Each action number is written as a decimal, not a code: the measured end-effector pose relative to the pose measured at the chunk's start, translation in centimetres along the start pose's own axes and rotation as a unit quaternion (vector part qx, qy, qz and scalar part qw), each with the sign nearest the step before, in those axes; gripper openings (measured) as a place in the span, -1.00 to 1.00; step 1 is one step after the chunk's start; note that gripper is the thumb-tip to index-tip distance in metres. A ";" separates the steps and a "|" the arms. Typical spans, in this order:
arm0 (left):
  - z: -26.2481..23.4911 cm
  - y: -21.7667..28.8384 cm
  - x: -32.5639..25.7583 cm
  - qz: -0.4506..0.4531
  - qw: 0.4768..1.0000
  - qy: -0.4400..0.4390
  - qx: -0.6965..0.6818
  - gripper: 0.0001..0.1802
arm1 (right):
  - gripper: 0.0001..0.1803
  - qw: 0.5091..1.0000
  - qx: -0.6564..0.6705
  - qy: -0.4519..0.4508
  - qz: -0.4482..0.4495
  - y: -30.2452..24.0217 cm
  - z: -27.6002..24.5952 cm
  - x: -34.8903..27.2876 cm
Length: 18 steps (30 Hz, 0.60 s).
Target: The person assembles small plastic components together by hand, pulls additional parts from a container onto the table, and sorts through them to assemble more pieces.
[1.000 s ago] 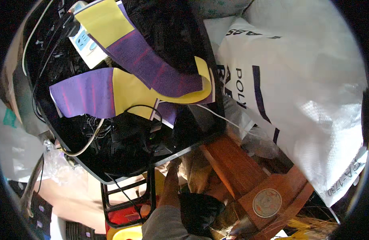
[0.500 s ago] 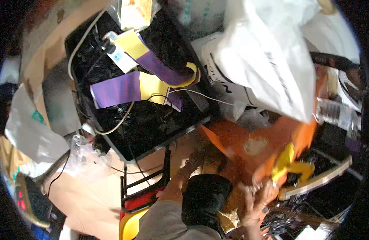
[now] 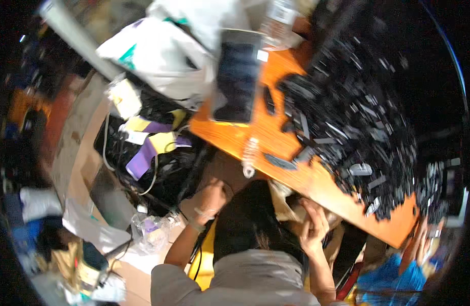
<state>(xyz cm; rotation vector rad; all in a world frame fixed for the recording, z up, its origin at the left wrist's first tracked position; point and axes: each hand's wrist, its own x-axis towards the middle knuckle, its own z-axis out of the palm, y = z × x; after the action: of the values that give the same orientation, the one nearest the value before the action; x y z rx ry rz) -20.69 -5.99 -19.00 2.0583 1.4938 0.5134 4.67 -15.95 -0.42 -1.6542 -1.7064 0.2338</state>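
Observation:
My left hand (image 3: 213, 198) is low on the left of my dark lap (image 3: 247, 219), a pale band at its wrist. It is blurred and its fingers are partly hidden, so I cannot make out a grip. My right hand (image 3: 314, 224) is just below the near edge of the orange wooden table (image 3: 224, 133), fingers stretched upward and apart. Nothing shows held in it. Beside its fingertips is a beige, blurred thing (image 3: 282, 196). On the table edge between my hands lies a pale coiled cord (image 3: 250, 155), and right of it a flat dark piece (image 3: 279, 162).
A big heap of small black pieces (image 3: 352, 122) covers the table's right part. A dark flat panel (image 3: 238, 76) and a clear bottle (image 3: 280, 20) stand farther back. White bags (image 3: 158, 56) and a black bin (image 3: 166, 163) with purple-yellow strips are left. Another person's hand (image 3: 422, 239), blue-sleeved, is at the right.
My view has swung right, so the bin has shifted left and the table with its black heap has come into sight. My right hand has moved away from the yellow thing.

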 end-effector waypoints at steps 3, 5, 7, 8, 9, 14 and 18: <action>-5.1 5.2 0.1 -0.010 0.971 -0.056 -0.233 -0.79 | -0.65 0.991 -0.070 -0.061 0.095 2.5 -0.1 -4.1; -6.5 9.7 0.0 -0.019 0.922 -0.084 -0.377 -0.79 | -0.69 0.971 -0.150 -0.146 0.117 3.3 0.7 -6.3; -6.0 13.7 0.3 0.180 0.929 -0.038 -0.320 -0.75 | -0.81 0.971 -0.139 -0.174 0.086 3.6 2.1 -9.8; -5.8 15.8 0.9 0.257 0.917 -0.034 -0.304 -0.73 | -0.85 0.966 -0.126 -0.220 0.061 3.9 2.8 -11.4; -5.5 17.8 0.7 0.215 0.914 -0.089 -0.331 -0.71 | -0.85 0.967 -0.120 -0.219 0.054 3.5 2.9 -12.2; -4.7 18.0 0.3 0.197 0.941 -0.118 -0.249 -0.83 | -0.83 0.975 -0.100 -0.189 0.054 2.4 1.3 -12.5; -6.8 18.8 2.7 0.332 0.932 0.117 -0.089 -0.78 | -0.89 0.986 -0.070 -0.142 0.046 2.4 1.2 -13.2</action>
<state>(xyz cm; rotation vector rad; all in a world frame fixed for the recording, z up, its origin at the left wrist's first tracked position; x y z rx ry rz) -9.89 -6.50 -1.94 2.3854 0.7786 1.1411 4.47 -27.32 -7.63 -1.8773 -1.8942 0.4195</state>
